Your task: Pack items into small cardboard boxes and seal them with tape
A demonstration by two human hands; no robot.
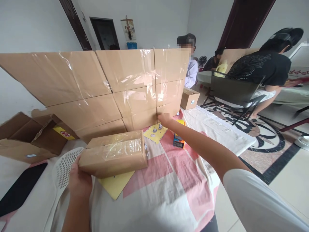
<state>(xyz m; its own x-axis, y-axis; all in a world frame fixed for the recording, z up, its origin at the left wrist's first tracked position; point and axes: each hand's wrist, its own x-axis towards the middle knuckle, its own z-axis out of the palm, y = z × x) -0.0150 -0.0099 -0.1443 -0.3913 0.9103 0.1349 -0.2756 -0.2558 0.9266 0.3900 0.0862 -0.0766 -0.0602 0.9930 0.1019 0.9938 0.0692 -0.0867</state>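
My left hand [80, 180] grips the near left end of a taped cardboard box [116, 151], which rests over a yellow sheet [117, 185]. A white slotted skimmer [65, 167] lies beside that hand. My right hand [164, 119] is stretched far forward, close to the bottom of the cardboard partition [135, 96]. Its fingers are bent together at the far edge of a yellow patterned card [154, 132]; whether anything is pinched there is hidden. Under my right forearm stands a small orange, blue and yellow package [179, 141], partly covered.
An open carton [31, 138] and a black flat object [23, 187] are at the left. Past the partition stands a smaller carton [190, 98]. Several people sit beyond, one in a dark chair [238, 88]. The tablecloth [154, 199] is pink and white.
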